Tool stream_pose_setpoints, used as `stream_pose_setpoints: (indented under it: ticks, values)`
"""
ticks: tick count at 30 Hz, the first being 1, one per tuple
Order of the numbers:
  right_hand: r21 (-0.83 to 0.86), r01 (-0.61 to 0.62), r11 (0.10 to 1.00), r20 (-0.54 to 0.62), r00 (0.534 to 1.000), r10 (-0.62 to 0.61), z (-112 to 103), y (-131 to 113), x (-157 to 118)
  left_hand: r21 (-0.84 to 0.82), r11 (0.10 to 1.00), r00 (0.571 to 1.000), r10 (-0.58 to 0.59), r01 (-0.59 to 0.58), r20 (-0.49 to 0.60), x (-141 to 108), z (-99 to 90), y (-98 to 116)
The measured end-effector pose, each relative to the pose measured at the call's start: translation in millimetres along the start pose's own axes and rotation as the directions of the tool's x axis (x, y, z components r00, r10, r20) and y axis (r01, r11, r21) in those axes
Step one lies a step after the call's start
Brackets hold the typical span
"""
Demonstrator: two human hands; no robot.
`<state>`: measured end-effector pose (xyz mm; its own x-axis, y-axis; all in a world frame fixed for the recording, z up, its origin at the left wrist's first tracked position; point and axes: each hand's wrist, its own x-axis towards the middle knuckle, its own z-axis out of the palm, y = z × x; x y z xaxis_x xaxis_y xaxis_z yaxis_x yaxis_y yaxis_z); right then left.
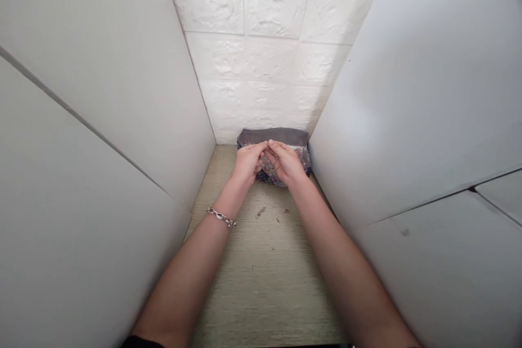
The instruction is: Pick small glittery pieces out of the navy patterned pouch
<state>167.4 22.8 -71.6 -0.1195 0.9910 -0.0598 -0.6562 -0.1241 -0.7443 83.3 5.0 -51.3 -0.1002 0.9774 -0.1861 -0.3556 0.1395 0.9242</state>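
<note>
Basically, patterned bag (pixel 275 135) just beyond left hand (pixel 246 163) and right hand (pixel 289 163), long axis crosswise, neither clearly nearer; fingertips pinched together, can't tell if gripping anything.

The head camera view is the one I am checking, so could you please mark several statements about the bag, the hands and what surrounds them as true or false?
1. The bag is at the end of the wood-grain surface next to the white embossed wall. True.
2. The left hand and right hand are spread wide apart. False: their fingertips come together in front of the bag.
3. A chain bracelet is on the right wrist. False: it is on the left wrist.
4. Small bits lie on the surface between the forearms. True.
5. Both hands wear gloves. False: both are bare.
</note>
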Motion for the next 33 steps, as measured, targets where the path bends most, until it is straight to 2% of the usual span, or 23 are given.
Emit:
stream_pose_setpoints:
  ticks: [6,11,16,25,33]
  values:
    - [-0.060,0.084,0.995,-0.017,0.996,-0.085,0.6,2.8,1.2,-0.029,0.999,1.000,-0.016,0.016,-0.019,0.6,0.1,0.2]
    - [-0.201,0.187,0.962,0.001,0.982,-0.191,-4.4,6.4,6.0,-0.045,0.998,0.999,-0.040,0.039,-0.024,0.2,0.7,0.9]
    - [-0.287,0.198,0.937,0.015,0.979,-0.202,-6.0,7.9,7.6,-0.043,0.998,0.998,-0.048,0.047,-0.039,0.2,0.7,1.0]
    - [-0.089,0.078,0.993,-0.030,0.996,-0.081,2.0,3.6,1.2,-0.008,1.000,1.000,-0.028,0.028,-0.003,0.7,-0.3,-0.1]
    - [0.069,0.003,0.998,-0.032,0.999,-0.001,-3.6,2.1,2.8,0.037,0.999,0.998,-0.001,-0.001,0.061,-1.3,0.2,0.6]
